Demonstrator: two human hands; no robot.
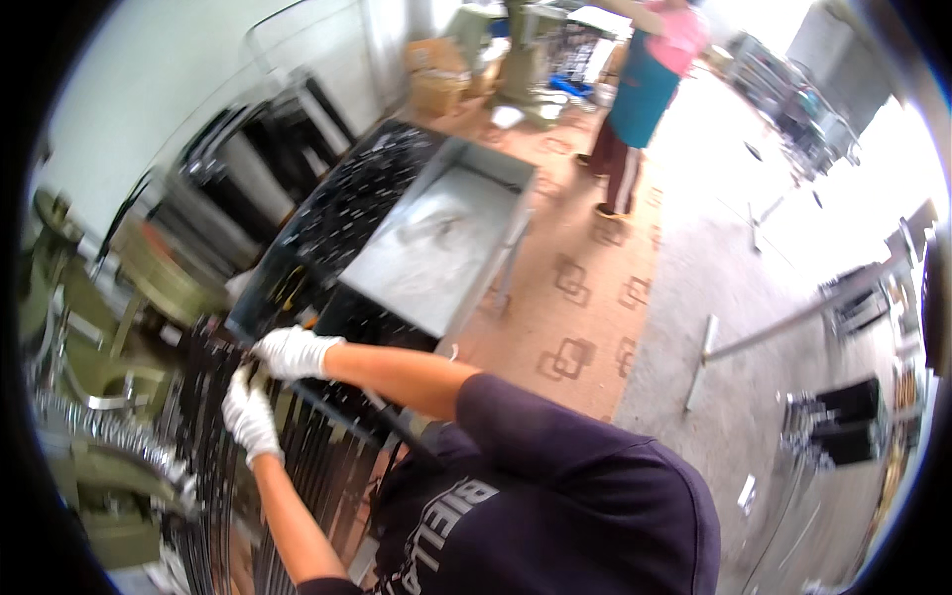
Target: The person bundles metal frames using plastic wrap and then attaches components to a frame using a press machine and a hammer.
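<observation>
Both my hands wear white gloves and meet at the far end of a bundle of long, thin dark rods (309, 446). My left hand (250, 415) is beside the rods with its fingers curled in. Just beyond it, my right hand (297, 353) reaches across with its fingers bent down toward the left fingertips. Both hands look closed in a pinch, but what is between their fingers is too small and blurred to name. A black speckled table (347, 188) stands next to the right hand, and a shallow metal tray (416, 243) rests on it.
Green machinery (104, 327) with a coiled metal hose (119, 433) stands close on the left. Dark panels (268, 149) lean along the wall. Cardboard boxes (436, 79) sit at the back. A person (640, 94) stands beyond the tray. Metal stands (702, 362) occupy the right floor.
</observation>
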